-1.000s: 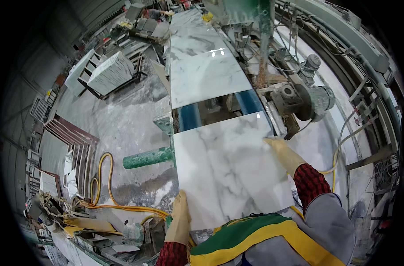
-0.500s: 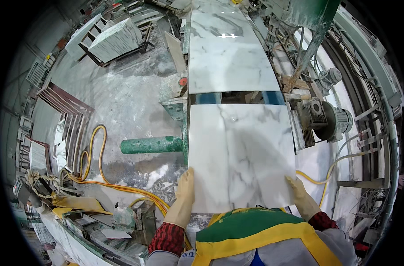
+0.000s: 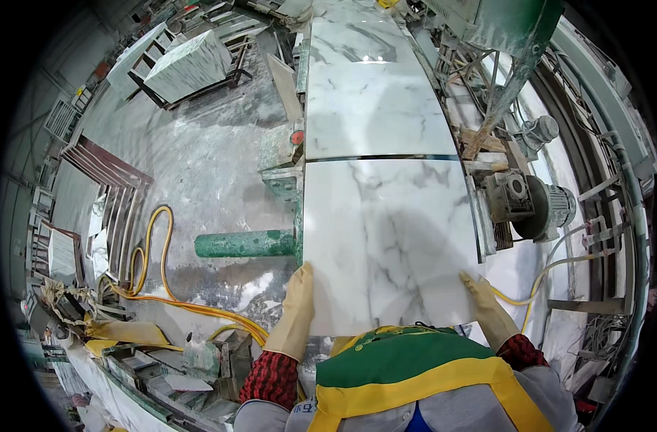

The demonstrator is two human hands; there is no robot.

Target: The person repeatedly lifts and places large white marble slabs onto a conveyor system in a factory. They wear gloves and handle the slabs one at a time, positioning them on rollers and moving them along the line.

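A polished white marble-look slab (image 3: 386,237) with grey veins lies flat in front of my body. My left hand (image 3: 297,299), in a cream rubber glove, grips its left edge near the close corner. On the opposite edge my right hand (image 3: 485,299), gloved the same way, has its thumb at the top and the other fingers mostly hidden. Beyond it lies a second veined slab (image 3: 375,108), in line on the same long machine bed. Only a thin dark gap separates the two slabs.
Left of the bed a green cylinder (image 3: 246,243) sticks out, with a yellow hose (image 3: 171,216) on the floor beyond. A motor (image 3: 552,209) stands close on the right. Stone scraps (image 3: 188,380) fill a trough at lower left. Stacked slabs (image 3: 188,66) rest on a rack far left.
The near slab has slid away from me with both hands on it. The wide gap before the far slab, with bluish bands in it, has narrowed to a thin line.
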